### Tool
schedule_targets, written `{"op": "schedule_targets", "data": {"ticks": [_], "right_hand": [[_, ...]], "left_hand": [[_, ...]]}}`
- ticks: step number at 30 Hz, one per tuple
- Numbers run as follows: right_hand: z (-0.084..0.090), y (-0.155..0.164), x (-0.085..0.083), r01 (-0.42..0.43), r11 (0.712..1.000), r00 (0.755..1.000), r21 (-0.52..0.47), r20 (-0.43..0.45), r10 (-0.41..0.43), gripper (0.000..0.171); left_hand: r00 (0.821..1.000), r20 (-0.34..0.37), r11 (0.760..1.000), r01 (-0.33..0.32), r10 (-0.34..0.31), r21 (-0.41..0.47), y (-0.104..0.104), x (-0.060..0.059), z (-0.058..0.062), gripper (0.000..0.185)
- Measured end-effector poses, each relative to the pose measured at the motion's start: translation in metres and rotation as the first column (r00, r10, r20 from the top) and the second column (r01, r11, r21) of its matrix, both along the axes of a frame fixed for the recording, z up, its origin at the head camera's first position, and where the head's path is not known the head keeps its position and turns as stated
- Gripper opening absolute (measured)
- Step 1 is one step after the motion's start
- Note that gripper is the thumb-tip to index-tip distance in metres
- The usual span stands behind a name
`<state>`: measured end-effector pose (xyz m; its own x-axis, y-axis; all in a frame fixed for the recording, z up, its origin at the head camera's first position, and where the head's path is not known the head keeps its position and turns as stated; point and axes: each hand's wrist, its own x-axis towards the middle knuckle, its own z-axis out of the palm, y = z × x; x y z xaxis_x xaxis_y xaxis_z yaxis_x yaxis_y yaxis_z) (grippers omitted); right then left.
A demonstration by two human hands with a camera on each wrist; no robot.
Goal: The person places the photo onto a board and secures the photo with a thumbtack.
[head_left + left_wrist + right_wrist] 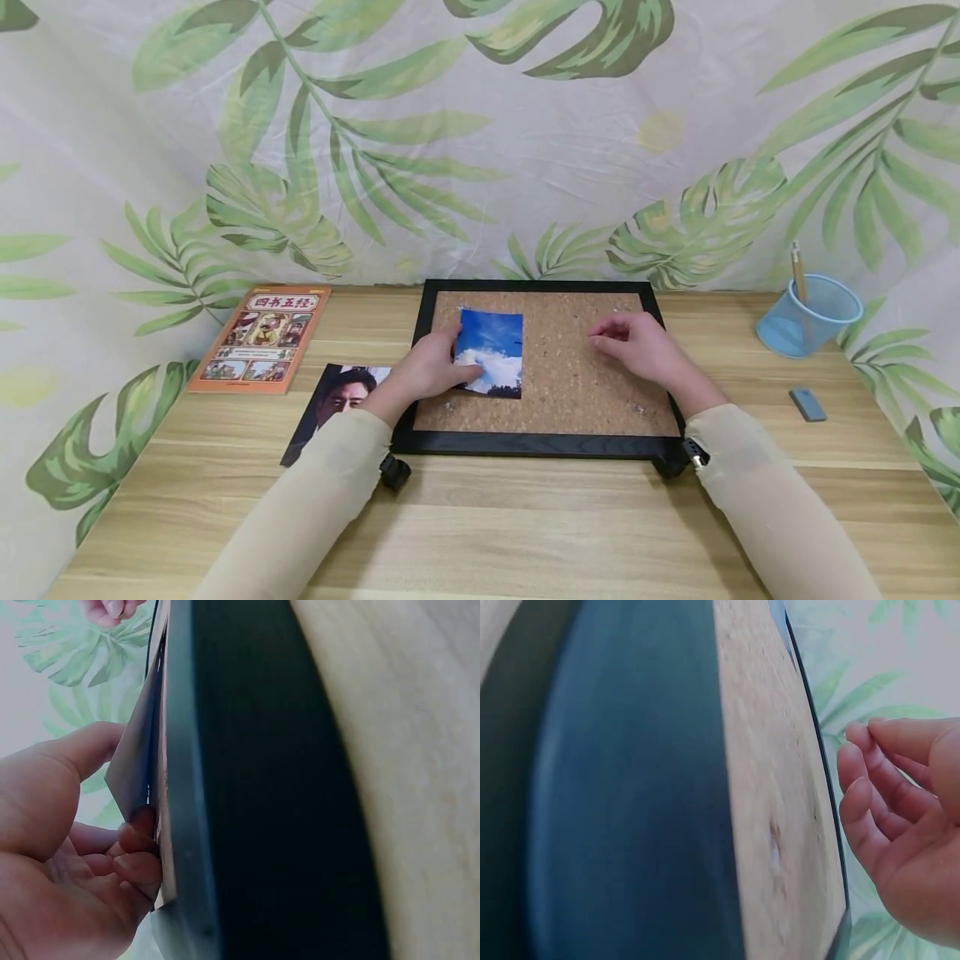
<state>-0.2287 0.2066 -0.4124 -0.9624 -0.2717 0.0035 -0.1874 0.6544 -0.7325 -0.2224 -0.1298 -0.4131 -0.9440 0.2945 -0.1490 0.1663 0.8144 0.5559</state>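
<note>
Cork fills the black-framed board (570, 375) lying flat on the desk (480, 517). I see my left hand (427, 371) pinching the left edge of a sky photo (491, 350), thumb on top, fingers curled under, the print lying on the cork's left part. My right hand (637, 346) rests over the cork's right part, fingers loosely curled, holding nothing. A portrait photo (337, 400) lies just left of the board.

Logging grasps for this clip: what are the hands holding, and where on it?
Left hand pinches the sky photo at its left edge on the cork board; right hand holds nothing visible.
</note>
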Motion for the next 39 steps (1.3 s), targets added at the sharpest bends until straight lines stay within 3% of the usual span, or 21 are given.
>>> {"op": "schedule_targets", "data": {"ticks": [6,15,26,31,39], "right_hand": [[-0.002,-0.018,-0.008,0.017,0.993,0.992,-0.114,0.123,-0.003,0.018],[-0.006,-0.050,-0.023,0.068,0.977,0.966,-0.203,0.260,-0.014,0.018],[-0.010,-0.092,-0.044,0.125,0.901,0.928,-0.415,0.369,0.041,0.024],[-0.006,-0.105,-0.053,0.134,0.911,0.919,-0.391,0.393,0.034,0.024],[0.000,-0.125,-0.065,0.106,0.950,0.921,-0.292,0.390,0.017,0.020]], "left_hand": [[1.000,0.005,0.999,-0.014,0.014,-0.042,0.002,-0.003,-0.001,0.089],[0.999,0.022,0.997,-0.048,0.050,-0.068,0.007,-0.004,0.000,0.093],[0.997,0.002,0.995,-0.072,0.072,-0.064,0.011,-0.004,-0.004,0.094],[0.997,0.004,0.996,-0.076,0.076,-0.050,0.011,-0.003,-0.004,0.093],[0.997,0.000,0.997,-0.073,0.073,-0.038,0.013,-0.002,-0.005,0.092]]}}
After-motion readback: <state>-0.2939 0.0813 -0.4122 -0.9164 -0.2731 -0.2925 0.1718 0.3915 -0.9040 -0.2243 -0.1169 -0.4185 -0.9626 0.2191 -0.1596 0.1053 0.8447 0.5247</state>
